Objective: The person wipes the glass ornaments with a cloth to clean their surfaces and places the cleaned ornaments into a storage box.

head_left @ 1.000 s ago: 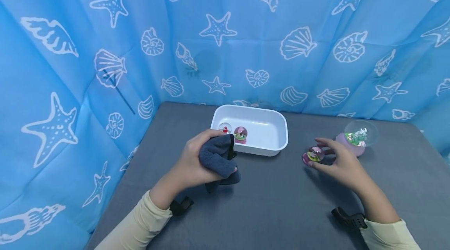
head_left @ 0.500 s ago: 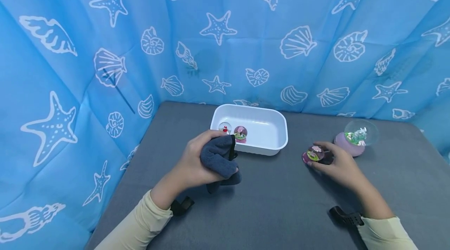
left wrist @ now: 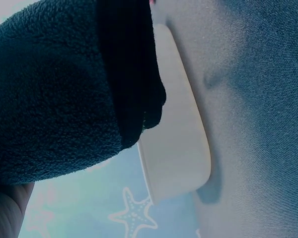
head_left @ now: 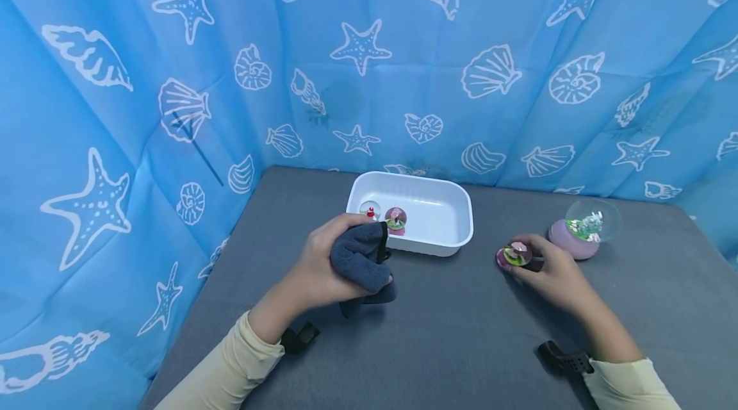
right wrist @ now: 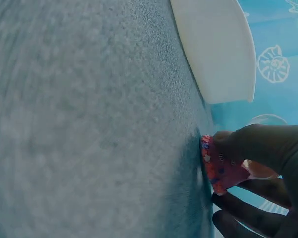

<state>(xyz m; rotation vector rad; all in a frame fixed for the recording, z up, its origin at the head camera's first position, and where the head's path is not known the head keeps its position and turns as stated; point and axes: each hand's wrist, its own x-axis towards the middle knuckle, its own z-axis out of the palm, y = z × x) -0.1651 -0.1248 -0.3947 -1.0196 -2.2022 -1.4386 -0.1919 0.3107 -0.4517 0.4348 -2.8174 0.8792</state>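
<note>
My left hand (head_left: 323, 262) grips a folded dark blue-grey cloth (head_left: 360, 259) in front of the white tub (head_left: 423, 248). In the left wrist view the fuzzy cloth (left wrist: 49, 94) with its black edging fills much of the picture. To the right, my right hand (head_left: 556, 275) holds a small snow globe (head_left: 517, 254) between thumb and fingers. Its pink base (right wrist: 226, 171) is low at the table in the right wrist view. Beyond that hand, a larger snow globe (head_left: 573, 240) with a lilac base leans over on its side.
Inside the tub are two more small globes: one with a red figure (head_left: 370, 211) and a pink one (head_left: 396, 220), both partly behind the cloth. A grey cloth (head_left: 450, 339) covers the table. A blue shell-patterned curtain (head_left: 426, 96) hangs behind and at the left.
My right hand's fingers have drawn in closer around the small snow globe, and the hand has shifted slightly left. The left hand with the cloth stays nearly still.
</note>
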